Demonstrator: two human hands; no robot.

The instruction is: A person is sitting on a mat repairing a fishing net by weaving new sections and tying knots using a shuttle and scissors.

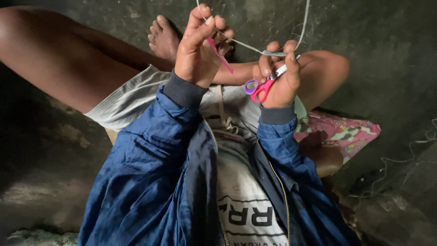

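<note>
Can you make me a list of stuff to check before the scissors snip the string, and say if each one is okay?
1. Right hand grips the scissors: ok.
2. Left hand pinches the white cord: ok.
3. Cord stretched between both hands: ok.
4. Cord sits between the blades: cannot tell, blades hidden by fingers.
5. Fingers clear of the blades: cannot tell.
6. Pink stick in the left hand away from the scissors: ok.

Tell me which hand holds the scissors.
The right hand holds the small scissors, with pink and purple handle loops. The left hand instead pinches a thin pink tool and the pale cord.
</note>
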